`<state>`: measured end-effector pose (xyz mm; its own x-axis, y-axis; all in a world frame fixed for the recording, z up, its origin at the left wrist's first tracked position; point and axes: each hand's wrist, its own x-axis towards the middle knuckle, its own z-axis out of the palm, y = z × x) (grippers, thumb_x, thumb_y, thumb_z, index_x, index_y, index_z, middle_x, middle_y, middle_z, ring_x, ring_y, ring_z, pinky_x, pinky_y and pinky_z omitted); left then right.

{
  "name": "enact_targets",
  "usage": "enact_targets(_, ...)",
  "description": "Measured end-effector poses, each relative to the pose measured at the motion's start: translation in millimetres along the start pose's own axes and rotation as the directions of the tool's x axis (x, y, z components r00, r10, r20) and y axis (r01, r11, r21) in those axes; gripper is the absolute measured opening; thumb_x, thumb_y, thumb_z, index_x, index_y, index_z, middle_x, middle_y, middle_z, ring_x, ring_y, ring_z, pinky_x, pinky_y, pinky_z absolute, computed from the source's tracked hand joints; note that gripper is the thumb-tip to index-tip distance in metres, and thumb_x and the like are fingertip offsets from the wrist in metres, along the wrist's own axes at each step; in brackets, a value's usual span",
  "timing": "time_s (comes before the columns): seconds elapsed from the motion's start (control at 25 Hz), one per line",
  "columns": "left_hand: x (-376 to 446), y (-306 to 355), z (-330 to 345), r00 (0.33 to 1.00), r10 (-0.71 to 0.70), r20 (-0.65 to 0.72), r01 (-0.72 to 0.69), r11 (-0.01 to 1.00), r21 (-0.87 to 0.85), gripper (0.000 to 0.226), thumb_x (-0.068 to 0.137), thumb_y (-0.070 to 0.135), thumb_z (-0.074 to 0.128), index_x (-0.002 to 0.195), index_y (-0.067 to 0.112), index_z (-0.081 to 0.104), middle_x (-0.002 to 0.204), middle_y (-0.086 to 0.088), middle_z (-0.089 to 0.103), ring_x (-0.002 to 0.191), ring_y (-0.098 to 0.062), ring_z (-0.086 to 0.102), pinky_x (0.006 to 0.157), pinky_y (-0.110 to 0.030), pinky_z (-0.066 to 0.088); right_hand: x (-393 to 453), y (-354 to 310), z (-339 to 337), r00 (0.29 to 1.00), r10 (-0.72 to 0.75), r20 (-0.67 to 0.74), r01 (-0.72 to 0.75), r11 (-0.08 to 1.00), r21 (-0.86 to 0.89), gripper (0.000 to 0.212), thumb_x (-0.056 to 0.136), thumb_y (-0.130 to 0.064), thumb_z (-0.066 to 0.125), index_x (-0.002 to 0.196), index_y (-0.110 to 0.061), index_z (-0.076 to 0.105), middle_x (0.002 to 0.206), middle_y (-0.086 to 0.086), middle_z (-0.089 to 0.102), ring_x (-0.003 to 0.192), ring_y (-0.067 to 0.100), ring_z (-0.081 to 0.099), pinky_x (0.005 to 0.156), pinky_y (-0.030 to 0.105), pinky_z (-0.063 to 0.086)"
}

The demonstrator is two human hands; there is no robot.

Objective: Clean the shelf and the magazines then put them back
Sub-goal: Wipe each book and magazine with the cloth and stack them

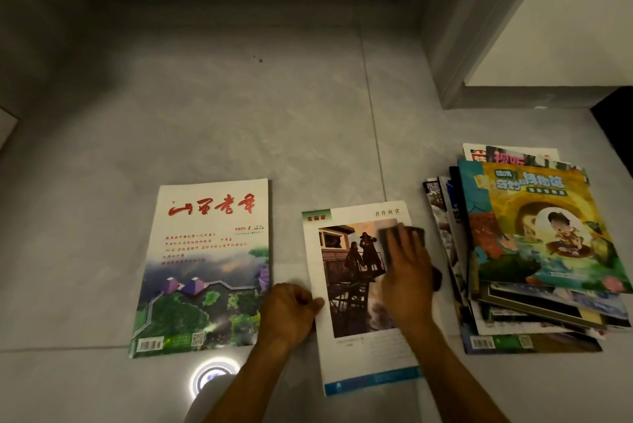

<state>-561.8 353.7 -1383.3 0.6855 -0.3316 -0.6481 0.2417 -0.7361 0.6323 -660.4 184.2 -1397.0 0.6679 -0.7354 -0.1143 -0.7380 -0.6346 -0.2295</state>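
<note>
Here, two magazines lie singly on the floor point(239, 114), beside one stack point(534, 251). Right hand point(406, 272), fingers straight, presses a dark cloth point(416, 234) onto the middle magazine point(346, 285); left hand point(289, 309), curled, pins its edge.

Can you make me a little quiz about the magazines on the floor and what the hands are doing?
1. True or false: the right hand presses a dark cloth on the middle magazine.
2. Where is the magazine pile? A) left of the middle magazine B) right of it C) under it
3. What does the left hand touch?

Key: 1 true. 2 B. 3 The left edge of the middle magazine; the red-titled magazine lies apart, further left.
</note>
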Motion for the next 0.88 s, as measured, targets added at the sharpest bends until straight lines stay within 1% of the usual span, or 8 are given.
enact_targets(0.12,-1,0,0,1.000,0.029,0.001,-0.029,0.997,0.069,0.013,0.084,0.022,0.072,0.075,0.017,0.065,0.080,-0.003,0.069,0.077,-0.019,0.068,0.077,-0.040,0.059,-3,-80,16,0.972,-0.228,-0.048,0.232,0.966,0.113,0.084,0.073,-0.008,0.076,0.147,-0.019,0.037,0.156,0.007,0.031,0.145,0.032,0.022,0.117,0.050,0.024)
enact_targets(0.24,-9,-1,3,0.998,0.052,-0.030,-0.050,0.997,0.052,0.016,0.085,0.022,0.072,0.071,0.022,0.064,0.077,-0.001,0.070,0.073,-0.019,0.068,0.076,-0.042,0.059,14,-73,17,0.716,-0.691,0.095,0.670,0.719,0.185,0.078,0.077,0.006,0.063,0.144,-0.025,0.042,0.156,-0.001,0.031,0.146,0.024,0.017,0.119,0.043,0.020)
enact_targets(0.32,-12,-1,3,0.997,0.047,-0.055,-0.045,0.998,0.034,0.015,0.083,0.028,0.073,0.074,0.024,0.062,0.084,0.000,0.071,0.079,-0.018,0.069,0.079,-0.043,0.059,35,-30,10,0.842,-0.538,0.052,0.526,0.837,0.150,0.078,0.081,0.008,0.060,0.147,-0.027,0.037,0.158,-0.002,0.026,0.147,0.021,0.012,0.119,0.046,0.021)
enact_targets(0.4,-12,0,4,0.998,0.048,-0.049,-0.046,0.998,0.044,0.015,0.083,0.029,0.073,0.075,0.024,0.062,0.088,-0.001,0.071,0.082,-0.018,0.068,0.080,-0.043,0.059,42,-1,2,0.989,-0.130,-0.065,0.138,0.980,0.140,0.076,0.083,0.003,0.063,0.148,-0.022,0.033,0.159,0.001,0.021,0.147,0.026,0.013,0.116,0.051,0.025)
enact_targets(0.48,-9,3,6,0.997,0.042,-0.065,-0.038,0.998,0.057,0.014,0.084,0.029,0.073,0.076,0.023,0.063,0.088,0.000,0.070,0.082,-0.018,0.068,0.079,-0.042,0.059,39,-27,3,0.990,0.074,-0.118,-0.066,0.995,0.074,0.078,0.085,-0.006,0.064,0.152,-0.018,0.027,0.160,0.007,0.015,0.147,0.032,0.009,0.118,0.051,0.019)
enact_targets(0.6,-6,6,8,0.997,0.024,-0.077,-0.015,0.993,0.113,0.015,0.088,0.030,0.069,0.081,0.016,0.069,0.084,-0.003,0.071,0.074,-0.017,0.067,0.074,-0.033,0.058,28,-102,14,0.988,-0.149,-0.051,0.156,0.968,0.197,0.078,0.079,0.001,0.060,0.150,-0.017,0.032,0.159,0.007,0.020,0.147,0.033,0.010,0.118,0.049,0.021)
enact_targets(0.76,-4,5,5,0.997,-0.004,-0.077,0.012,0.994,0.106,0.017,0.086,0.028,0.071,0.087,0.012,0.071,0.086,-0.004,0.070,0.068,-0.012,0.063,0.052,-0.013,0.046,41,-71,9,0.787,-0.617,-0.006,0.603,0.766,0.223,0.079,0.076,0.015,0.057,0.145,-0.020,0.041,0.156,0.003,0.030,0.146,0.027,0.018,0.118,0.045,0.023)
enact_targets(0.88,0,4,5,0.997,-0.020,-0.072,0.026,0.997,0.079,0.019,0.082,0.029,0.075,0.086,0.011,0.069,0.087,-0.003,0.070,0.073,-0.013,0.065,0.058,-0.018,0.051,46,-7,5,0.964,-0.207,-0.166,0.242,0.944,0.226,0.073,0.080,0.011,0.060,0.144,-0.020,0.042,0.154,0.006,0.033,0.144,0.027,0.021,0.116,0.048,0.027)
